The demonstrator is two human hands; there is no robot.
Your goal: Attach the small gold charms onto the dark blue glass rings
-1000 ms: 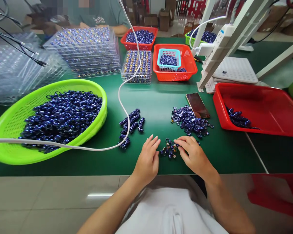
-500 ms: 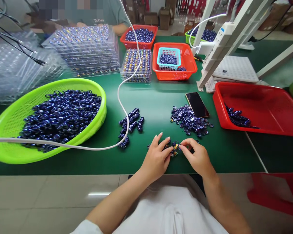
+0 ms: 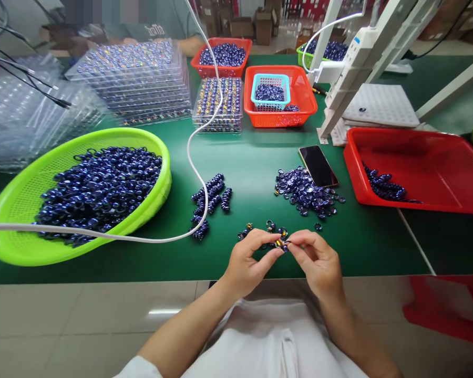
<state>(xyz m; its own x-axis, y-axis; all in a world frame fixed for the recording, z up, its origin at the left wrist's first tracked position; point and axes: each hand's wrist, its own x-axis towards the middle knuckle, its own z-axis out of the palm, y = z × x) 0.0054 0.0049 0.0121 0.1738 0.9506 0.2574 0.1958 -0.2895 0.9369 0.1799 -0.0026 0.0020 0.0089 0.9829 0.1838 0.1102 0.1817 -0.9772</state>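
Observation:
My left hand (image 3: pixel 249 261) and my right hand (image 3: pixel 314 258) meet above the near edge of the green table (image 3: pixel 260 157), both pinching small blue pieces (image 3: pixel 280 244) between their fingertips. A few loose pieces (image 3: pixel 260 230) lie just beyond my fingers. Further out sits a flat pile of blue pieces (image 3: pixel 305 190). To the left lie short stacked rows of blue pieces (image 3: pixel 212 197).
A lime basket (image 3: pixel 31 247) of blue pieces sits left, crossed by a white cable (image 3: pixel 193 163). A phone (image 3: pixel 317 166) and a red tray (image 3: pixel 418 173) lie right. Clear tray stacks (image 3: pixel 134 79), red baskets (image 3: pixel 278 118) and a white frame (image 3: pixel 358 58) stand behind. A person sits opposite.
Both hands lifted off the table and drew toward me, fingertips coming together on small pieces. The cluster under them is now spread thinner.

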